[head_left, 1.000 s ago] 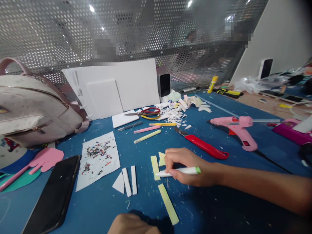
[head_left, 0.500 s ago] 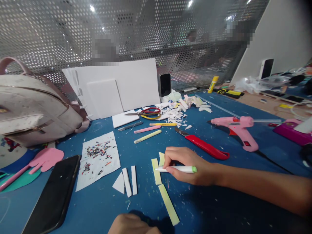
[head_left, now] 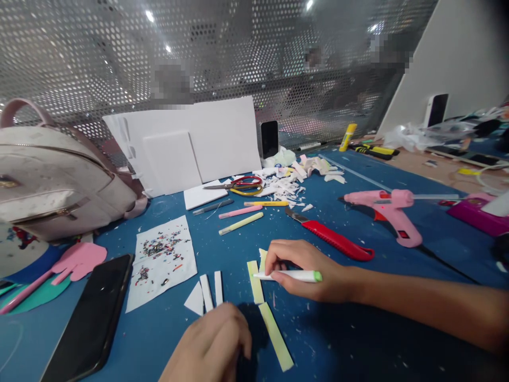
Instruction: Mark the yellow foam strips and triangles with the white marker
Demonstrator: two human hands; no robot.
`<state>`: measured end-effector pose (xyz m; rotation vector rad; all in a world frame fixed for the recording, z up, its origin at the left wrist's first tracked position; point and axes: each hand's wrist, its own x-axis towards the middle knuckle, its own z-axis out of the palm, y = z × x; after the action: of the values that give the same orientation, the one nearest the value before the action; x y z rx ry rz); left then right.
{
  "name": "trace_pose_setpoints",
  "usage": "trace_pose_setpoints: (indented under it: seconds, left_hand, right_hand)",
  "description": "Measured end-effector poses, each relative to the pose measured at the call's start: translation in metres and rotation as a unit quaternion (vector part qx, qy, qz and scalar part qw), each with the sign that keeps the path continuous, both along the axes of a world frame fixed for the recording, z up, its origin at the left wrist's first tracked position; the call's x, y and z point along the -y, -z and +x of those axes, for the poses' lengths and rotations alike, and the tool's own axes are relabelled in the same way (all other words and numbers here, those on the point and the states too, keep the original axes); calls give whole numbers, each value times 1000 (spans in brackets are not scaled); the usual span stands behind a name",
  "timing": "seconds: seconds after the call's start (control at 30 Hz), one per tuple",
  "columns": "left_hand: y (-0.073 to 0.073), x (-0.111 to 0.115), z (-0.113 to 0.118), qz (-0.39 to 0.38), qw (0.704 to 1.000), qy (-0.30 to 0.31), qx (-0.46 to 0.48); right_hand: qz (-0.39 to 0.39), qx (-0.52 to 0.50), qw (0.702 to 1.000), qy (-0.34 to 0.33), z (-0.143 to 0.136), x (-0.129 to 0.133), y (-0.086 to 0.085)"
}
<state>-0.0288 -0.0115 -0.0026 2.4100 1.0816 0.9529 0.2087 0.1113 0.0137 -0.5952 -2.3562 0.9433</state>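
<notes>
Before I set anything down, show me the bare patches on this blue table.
The widest nearly bare patch of blue table lies nearer than the right forearm, right of the lower yellow-green strip. A smaller one sits between the pale yellow marker and white strips. Crowded: the back, with scissors and white scraps.

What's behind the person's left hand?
Beyond the left hand, two white strips and a white triangle show. The strips' near ends, and anything beneath the hand, are covered.

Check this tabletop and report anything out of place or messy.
The red utility knife lies with its metal blade exposed beyond the right hand, which holds a white marker: a possible cut risk. Farther back, pale scraps lie strewn untidily beside the scissors.
</notes>
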Motion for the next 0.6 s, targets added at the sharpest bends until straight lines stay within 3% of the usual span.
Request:
trace_pose_setpoints:
  seconds: [0.07,0.2,0.3,0.6]
  left_hand:
    - [-6,-9,-3,6,1000,-6,-13]
    - [-22,-22,-6,-25,988,-86,-124]
    - [-23,-29,-7,-57,975,-119,-179]
    - [-28,-55,4,-134,960,-110,-220]
  right_hand:
    - [-9,-10,1000,0,1,0,1]
    - [-15,-23,1000,-9,3,1,4]
    - [-16,-29,999,-12,2,1,3]
    - [-19,-44,999,-3,2,0,1]
